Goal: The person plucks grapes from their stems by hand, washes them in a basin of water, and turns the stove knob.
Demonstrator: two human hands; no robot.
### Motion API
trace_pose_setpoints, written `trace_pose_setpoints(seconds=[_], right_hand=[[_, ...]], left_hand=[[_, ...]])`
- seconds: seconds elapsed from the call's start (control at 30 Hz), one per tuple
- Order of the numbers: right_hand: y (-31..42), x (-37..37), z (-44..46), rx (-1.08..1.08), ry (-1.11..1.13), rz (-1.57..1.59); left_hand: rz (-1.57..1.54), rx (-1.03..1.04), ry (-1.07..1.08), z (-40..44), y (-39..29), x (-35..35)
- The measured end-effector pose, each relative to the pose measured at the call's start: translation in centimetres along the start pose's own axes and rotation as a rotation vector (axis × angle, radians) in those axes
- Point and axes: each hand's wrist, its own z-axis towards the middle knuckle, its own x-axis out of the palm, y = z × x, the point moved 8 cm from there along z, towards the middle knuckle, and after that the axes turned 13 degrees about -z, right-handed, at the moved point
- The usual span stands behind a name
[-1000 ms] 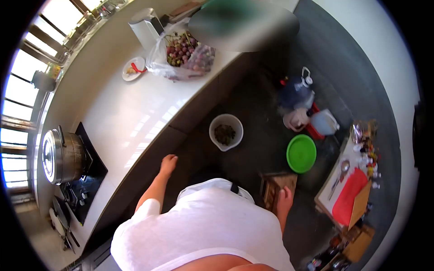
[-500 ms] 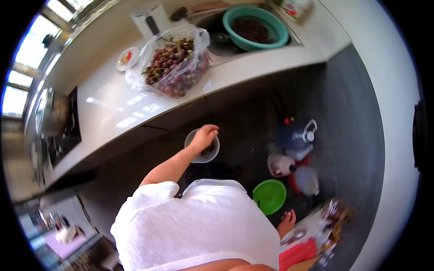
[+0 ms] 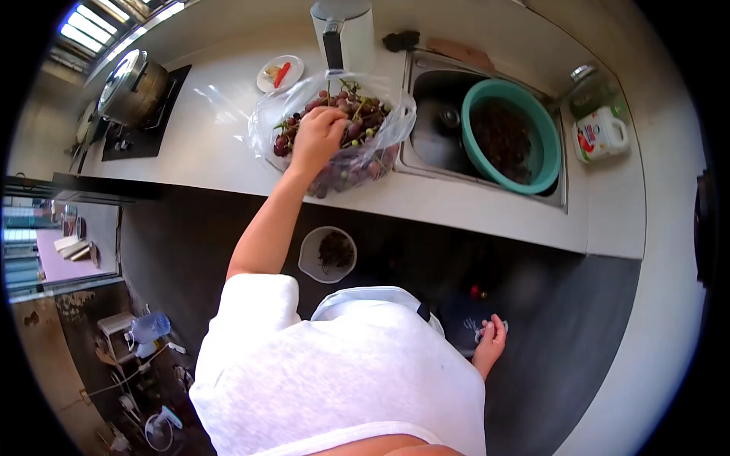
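A clear plastic bag [image 3: 262, 125] full of purple and green grapes [image 3: 369, 121] sits on the counter. My left hand [image 3: 319, 137] reaches into the bag from above, its fingers curled and closed on grapes at the top; the fingertips are partly hidden. On the floor below, a white bucket [image 3: 306, 254] has dark stems or scraps [image 3: 334, 251] inside. My right hand [image 3: 490, 346] hangs low at my right side, holding nothing, its fingers loosely bent and slightly apart.
A teal basin [image 3: 549, 152] with dark contents stands in the sink [image 3: 433, 99]. Behind the bag is a kettle [image 3: 353, 38], beside a small plate [image 3: 293, 68] with a red pepper. At left, a pot [image 3: 144, 95] stands on the stove [image 3: 163, 114]. A white jug [image 3: 601, 135] is at right.
My left hand has risen from over the bucket into the bag of grapes. The view has turned, bringing more of the sink and stove into sight, while the green basin has left it.
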Motion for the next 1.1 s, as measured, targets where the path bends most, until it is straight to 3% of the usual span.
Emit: trace_pose_setpoints(seconds=[0.1, 0.13, 0.2, 0.23, 0.4, 0.53, 0.6, 0.67, 0.73, 0.77, 0.8, 0.87, 0.93, 1.1], right_hand=[[3.4, 1.3, 5.2, -0.098, 0.089, -0.035], [4.5, 1.6, 6.7, -0.149, 0.101, -0.063], [6.2, 2.2, 9.7, -0.177, 0.169, -0.064], [7.0, 2.4, 11.1, -0.222, 0.187, -0.070], [9.7, 3.6, 18.0, -0.387, 0.334, -0.109], [12.5, 4.3, 23.4, -0.449, 0.438, -0.080], [13.7, 4.5, 25.8, -0.499, 0.473, -0.098], [14.4, 5.1, 28.0, -0.510, 0.515, -0.097], [15.5, 5.7, 29.4, -0.489, 0.537, -0.122], [16.3, 6.3, 29.7, -0.508, 0.547, -0.134], [17.4, 6.8, 29.5, -0.516, 0.559, -0.134], [20.2, 8.0, 28.4, -0.543, 0.585, -0.071], [22.5, 9.6, 26.8, -0.536, 0.600, -0.035], [28.8, 14.4, 20.4, -0.719, 0.741, 0.023]], left_hand=[[0.447, -0.056, 0.006, 3.2, 1.5, 3.4], [0.459, -0.069, -0.002, 3.8, 1.8, 4.2], [0.759, -0.252, 0.099, 4.5, 3.0, 5.6], [0.798, -0.293, 0.166, 4.6, 3.2, 6.1], [0.879, -0.326, 0.096, 3.9, 4.2, 5.9], [0.693, -0.247, -0.089, 3.7, 3.3, 3.0], [0.313, -0.210, -0.261, 3.2, 2.4, 0.5], [0.341, -0.245, -0.336, 3.0, 1.1, -1.4], [-0.443, -0.449, -0.722, 1.0, 2.0, -3.6], [-0.549, -0.472, -0.780, 1.4, -0.8, -3.5], [-0.541, -0.470, -0.793, 1.1, -1.5, -4.2], [-0.871, -0.424, -0.793, 1.5, -1.6, -4.8], [-0.999, -0.411, -0.804, 1.5, -1.9, -5.2], [-1.524, -0.397, -0.727, 0.7, -3.0, -3.8]])
